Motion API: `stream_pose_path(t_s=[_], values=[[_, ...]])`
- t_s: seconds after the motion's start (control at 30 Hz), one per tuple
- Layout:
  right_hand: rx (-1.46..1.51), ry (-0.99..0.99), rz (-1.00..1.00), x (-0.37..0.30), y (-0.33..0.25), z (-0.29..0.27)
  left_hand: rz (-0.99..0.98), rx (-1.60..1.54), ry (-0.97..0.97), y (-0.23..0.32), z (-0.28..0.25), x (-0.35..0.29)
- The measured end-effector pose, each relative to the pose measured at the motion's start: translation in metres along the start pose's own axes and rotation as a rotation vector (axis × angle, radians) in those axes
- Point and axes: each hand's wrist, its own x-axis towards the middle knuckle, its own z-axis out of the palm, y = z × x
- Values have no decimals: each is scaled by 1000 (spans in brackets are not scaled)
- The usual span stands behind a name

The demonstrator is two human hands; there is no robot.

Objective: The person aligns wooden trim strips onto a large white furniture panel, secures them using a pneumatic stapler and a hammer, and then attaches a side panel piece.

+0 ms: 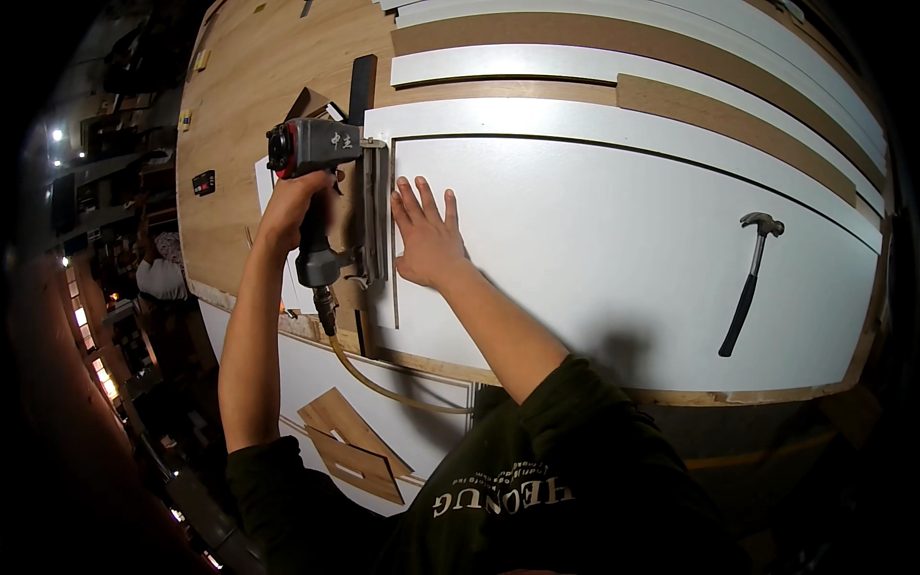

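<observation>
My left hand (299, 206) is wrapped round the grip of a dark grey pneumatic nail gun (331, 144). The gun stands over the left end of a large white panel (594, 230), its long magazine running along that edge. From the bottom of its handle a yellowish air hose (369, 381) curves toward my body. Flat on the panel, just right of the gun, rests my right hand (426, 235) with its fingers spread. A narrow dark groove frames the panel's face near my fingertips. Whether the gun's nose touches the panel, I cannot tell.
A claw hammer (752, 283) with a black handle lies on the panel's right part. White and brown strips (537, 34) are stacked along the far side. The wooden tabletop (230, 105) holds a small black box (203, 183). Wood pieces (355, 450) lie below the near edge.
</observation>
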Motion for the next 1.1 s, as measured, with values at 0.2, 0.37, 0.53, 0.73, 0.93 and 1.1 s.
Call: stream_pose_path(t_s=[0.2, 0.37, 0.53, 0.73, 0.93, 1.1], values=[[-31, -20, 4, 0, -2, -1, -3, -14, -26, -2, -4, 1], [-22, 8, -13, 1, -4, 0, -9, -25, 2, -10, -8, 0], [-3, 10, -6, 0, 2, 0, 115, -79, -10, -20, -8, -56], [12, -37, -18, 0, -1, -4, 26, -55, 61, -73, -15, -92], [7, -58, -2, -1, -2, -10, 26, -37, 52, -87, -4, -92], [-52, -17, -15, -3, -2, -5, -35, -55, 59, -70, 2, -94]])
